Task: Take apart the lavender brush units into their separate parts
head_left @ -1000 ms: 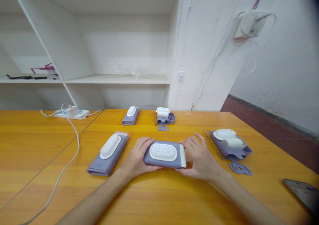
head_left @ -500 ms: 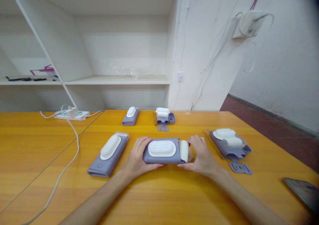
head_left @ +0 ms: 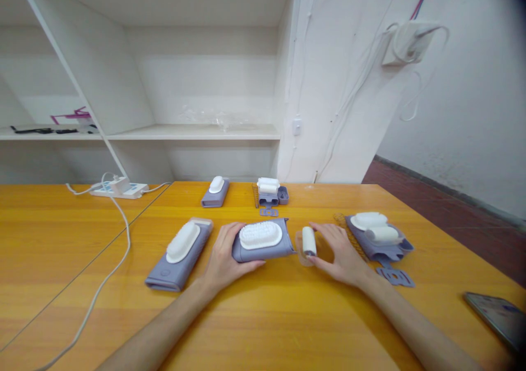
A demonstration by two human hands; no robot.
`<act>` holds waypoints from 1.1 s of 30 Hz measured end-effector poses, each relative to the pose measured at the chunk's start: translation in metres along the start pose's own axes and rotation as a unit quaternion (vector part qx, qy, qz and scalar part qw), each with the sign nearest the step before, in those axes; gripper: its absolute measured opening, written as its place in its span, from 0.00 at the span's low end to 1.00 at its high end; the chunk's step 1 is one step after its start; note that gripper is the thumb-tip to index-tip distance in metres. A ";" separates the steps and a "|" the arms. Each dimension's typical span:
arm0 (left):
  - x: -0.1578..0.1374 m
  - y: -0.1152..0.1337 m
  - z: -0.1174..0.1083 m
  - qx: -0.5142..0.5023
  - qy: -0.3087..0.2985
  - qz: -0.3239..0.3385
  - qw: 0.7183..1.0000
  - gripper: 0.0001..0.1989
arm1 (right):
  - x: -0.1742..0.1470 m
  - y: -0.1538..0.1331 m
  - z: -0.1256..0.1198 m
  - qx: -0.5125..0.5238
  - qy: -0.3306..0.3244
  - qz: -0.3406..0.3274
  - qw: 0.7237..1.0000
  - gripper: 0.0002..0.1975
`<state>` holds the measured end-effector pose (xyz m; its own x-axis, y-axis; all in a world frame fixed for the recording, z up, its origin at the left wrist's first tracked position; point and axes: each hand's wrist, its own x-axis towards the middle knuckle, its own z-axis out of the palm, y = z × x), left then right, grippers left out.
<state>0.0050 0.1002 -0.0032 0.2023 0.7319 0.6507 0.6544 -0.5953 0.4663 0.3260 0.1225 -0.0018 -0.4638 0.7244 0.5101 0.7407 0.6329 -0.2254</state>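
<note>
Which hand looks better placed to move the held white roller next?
Probably the right hand: it pinches the white roller, while the left hand is busy gripping the purple case.

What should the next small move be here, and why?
Probably the right hand should lower the white roller onto the table: thumb and finger pinch it apart from the grey-purple case, which the left hand holds by its other end. A similar roller lies out beside a brush head at the right, so setting this one down seems reasonable.
</note>
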 end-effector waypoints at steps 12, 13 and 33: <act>-0.004 0.008 0.004 0.052 -0.008 0.078 0.996 0.38 | -0.001 -0.059 0.004 -0.006 0.091 -0.045 0.995 0.38; -0.004 0.009 0.005 0.062 -0.003 0.084 0.994 0.38 | -0.001 -0.070 0.008 0.006 0.087 -0.033 0.996 0.38; 0.002 -0.002 0.006 -0.086 -0.093 -0.010 0.992 0.24 | 0.004 -0.095 0.021 0.088 0.093 0.097 0.987 0.32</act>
<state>0.0086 0.1044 -0.0064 0.3325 0.7826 0.5263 0.5293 -0.6167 0.5827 0.2438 0.0716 0.0046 -0.2117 0.7840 0.5836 0.7028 0.5371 -0.4666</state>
